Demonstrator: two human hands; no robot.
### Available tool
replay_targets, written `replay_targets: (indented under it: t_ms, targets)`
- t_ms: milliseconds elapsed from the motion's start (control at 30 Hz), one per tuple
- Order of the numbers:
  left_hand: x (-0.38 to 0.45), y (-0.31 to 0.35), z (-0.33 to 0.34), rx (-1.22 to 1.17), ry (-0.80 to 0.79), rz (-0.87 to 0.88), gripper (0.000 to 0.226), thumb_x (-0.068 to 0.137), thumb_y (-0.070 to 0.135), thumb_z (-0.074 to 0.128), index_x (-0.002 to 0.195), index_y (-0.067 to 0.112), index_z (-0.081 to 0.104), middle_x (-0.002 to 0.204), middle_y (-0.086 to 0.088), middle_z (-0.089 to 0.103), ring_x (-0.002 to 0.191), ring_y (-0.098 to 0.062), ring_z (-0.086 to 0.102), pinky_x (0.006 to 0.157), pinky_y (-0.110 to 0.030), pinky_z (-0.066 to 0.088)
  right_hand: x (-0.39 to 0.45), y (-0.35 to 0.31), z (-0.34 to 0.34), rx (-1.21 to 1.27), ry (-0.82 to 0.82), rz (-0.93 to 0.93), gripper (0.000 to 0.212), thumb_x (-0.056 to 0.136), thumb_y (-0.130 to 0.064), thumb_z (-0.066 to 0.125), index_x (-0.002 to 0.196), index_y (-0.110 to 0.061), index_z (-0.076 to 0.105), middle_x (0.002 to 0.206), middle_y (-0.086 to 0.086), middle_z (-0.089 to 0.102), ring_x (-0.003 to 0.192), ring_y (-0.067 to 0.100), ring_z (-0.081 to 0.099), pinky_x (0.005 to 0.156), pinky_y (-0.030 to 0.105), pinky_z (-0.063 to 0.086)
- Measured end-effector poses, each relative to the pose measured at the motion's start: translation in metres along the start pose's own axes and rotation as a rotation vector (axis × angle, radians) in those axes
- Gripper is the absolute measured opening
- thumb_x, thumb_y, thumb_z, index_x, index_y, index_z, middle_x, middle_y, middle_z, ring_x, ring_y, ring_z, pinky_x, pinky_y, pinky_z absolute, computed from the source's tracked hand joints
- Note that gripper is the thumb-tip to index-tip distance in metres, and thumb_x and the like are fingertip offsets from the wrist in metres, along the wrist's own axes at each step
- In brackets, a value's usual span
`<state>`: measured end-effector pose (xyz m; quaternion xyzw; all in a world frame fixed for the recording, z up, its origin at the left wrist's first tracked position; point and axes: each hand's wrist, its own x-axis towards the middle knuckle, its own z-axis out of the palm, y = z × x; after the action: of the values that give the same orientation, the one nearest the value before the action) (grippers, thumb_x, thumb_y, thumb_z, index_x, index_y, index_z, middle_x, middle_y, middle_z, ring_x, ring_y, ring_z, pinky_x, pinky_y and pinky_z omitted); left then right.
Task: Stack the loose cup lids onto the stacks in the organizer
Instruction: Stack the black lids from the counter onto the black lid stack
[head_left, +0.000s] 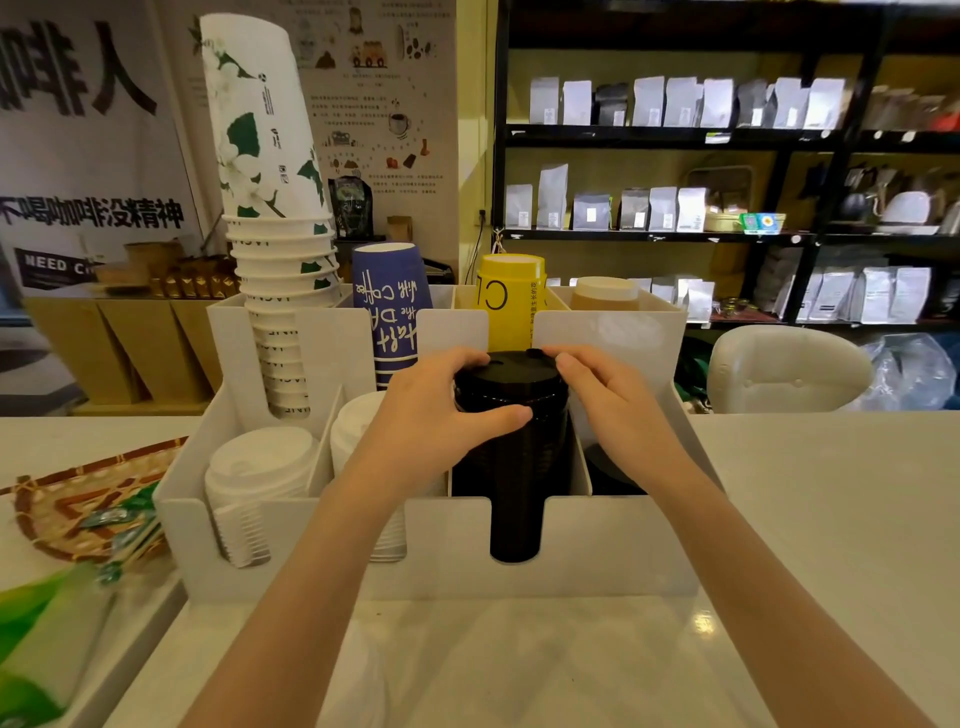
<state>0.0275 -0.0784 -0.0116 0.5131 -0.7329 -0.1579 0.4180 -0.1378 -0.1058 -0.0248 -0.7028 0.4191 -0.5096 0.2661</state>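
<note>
Glossy black plastic lids (511, 400), matt white organizer (441, 545), probably acrylic, on a polished stone-like counter (805, 519).

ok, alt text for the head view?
Both hands, left hand and right hand, grip the top of a tall black lid stack in a white organizer on a counter. White lid stacks sit left; cup stacks stand behind.

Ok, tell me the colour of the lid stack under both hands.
Black lid stack, clearest in the head view.
</note>
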Motion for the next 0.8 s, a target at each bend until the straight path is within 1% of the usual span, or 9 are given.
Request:
replay_targets:
  t_ms: [133, 200, 300, 367, 533, 600, 700, 733, 800]
  targets:
    - [0.002, -0.005, -0.007, -0.071, -0.102, -0.051, 0.059, 0.072, 0.031, 0.068, 0.126, 0.022, 0.047, 0.128, 0.002, 0.053, 0.118, -0.012, 0.045, 0.097, -0.030, 0.040, -0.002, -0.004, -0.002, -0.085, 0.013, 0.001, 0.025, 0.091, -0.025, 0.042, 0.110, -0.019, 0.057, 0.096, -0.008, 0.058, 0.089, -0.003, 0.050, 0.075, 0.009, 0.036]
    - [0.001, -0.005, -0.008, -0.071, -0.133, -0.056, 0.061, 0.072, 0.029, 0.069, 0.128, 0.023, 0.045, 0.130, 0.001, 0.051, 0.119, -0.013, 0.044, 0.101, -0.034, 0.040, -0.003, -0.005, -0.003, -0.126, 0.016, 0.006, 0.026, 0.090, -0.025, 0.044, 0.113, -0.018, 0.056, 0.099, -0.008, 0.057, 0.087, -0.004, 0.048, 0.073, 0.008, 0.036]
    - [0.001, -0.003, -0.007, -0.046, -0.124, -0.038, 0.064, 0.071, 0.030, 0.070, 0.129, 0.021, 0.045, 0.131, 0.000, 0.051, 0.119, -0.015, 0.045, 0.103, -0.039, 0.041, -0.003, -0.005, -0.005, -0.158, 0.014, 0.017, 0.027, 0.090, -0.026, 0.046, 0.114, -0.018, 0.056, 0.101, -0.008, 0.056, 0.085, -0.006, 0.049, 0.068, 0.006, 0.036]
    - [0.001, -0.002, -0.006, -0.026, -0.119, -0.027, 0.064, 0.071, 0.030, 0.070, 0.129, 0.021, 0.044, 0.131, -0.001, 0.052, 0.119, -0.015, 0.046, 0.103, -0.039, 0.041, -0.004, -0.005, -0.005, -0.156, 0.019, 0.027, 0.026, 0.089, -0.025, 0.046, 0.113, -0.018, 0.056, 0.100, -0.007, 0.057, 0.085, -0.005, 0.049, 0.068, 0.006, 0.035]
    - [-0.001, -0.004, -0.005, -0.012, -0.104, 0.001, 0.063, 0.072, 0.032, 0.069, 0.128, 0.023, 0.044, 0.130, 0.000, 0.053, 0.118, -0.014, 0.047, 0.101, -0.036, 0.042, -0.004, -0.003, -0.001, -0.113, 0.037, 0.032, 0.023, 0.089, -0.023, 0.047, 0.109, -0.016, 0.056, 0.101, -0.002, 0.058, 0.092, 0.006, 0.052, 0.073, 0.012, 0.038]
    - [0.000, -0.005, -0.006, 0.016, -0.107, 0.016, 0.063, 0.072, 0.034, 0.068, 0.129, 0.023, 0.043, 0.131, 0.002, 0.052, 0.118, -0.013, 0.045, 0.099, -0.031, 0.041, -0.005, -0.005, -0.004, -0.130, 0.008, 0.030, 0.024, 0.090, -0.024, 0.046, 0.110, -0.017, 0.055, 0.098, -0.006, 0.057, 0.091, 0.003, 0.051, 0.071, 0.010, 0.039]
    - [0.000, -0.004, -0.012, 0.055, -0.132, 0.050, 0.064, 0.071, 0.037, 0.068, 0.128, 0.025, 0.042, 0.132, 0.003, 0.049, 0.119, -0.010, 0.043, 0.098, -0.029, 0.037, -0.008, -0.014, -0.009, -0.214, 0.006, -0.029, 0.027, 0.092, -0.025, 0.041, 0.115, -0.019, 0.053, 0.094, -0.015, 0.053, 0.085, -0.007, 0.048, 0.068, -0.004, 0.035]
    - [0.000, -0.003, -0.016, 0.057, -0.121, 0.063, 0.064, 0.071, 0.040, 0.067, 0.128, 0.026, 0.042, 0.132, 0.005, 0.049, 0.119, -0.008, 0.042, 0.099, -0.030, 0.037, -0.009, -0.019, -0.009, -0.239, 0.033, -0.066, 0.029, 0.092, -0.026, 0.039, 0.118, -0.019, 0.051, 0.097, -0.016, 0.052, 0.086, -0.008, 0.047, 0.069, -0.006, 0.034]
    - [-0.005, 0.002, -0.025, 0.034, -0.050, 0.086, 0.061, 0.072, 0.042, 0.064, 0.127, 0.028, 0.043, 0.126, 0.011, 0.048, 0.116, -0.005, 0.042, 0.096, -0.027, 0.039, -0.013, -0.031, -0.006, -0.245, 0.093, -0.140, 0.033, 0.092, -0.027, 0.040, 0.123, -0.020, 0.048, 0.104, -0.017, 0.051, 0.094, -0.006, 0.047, 0.077, 0.000, 0.035]
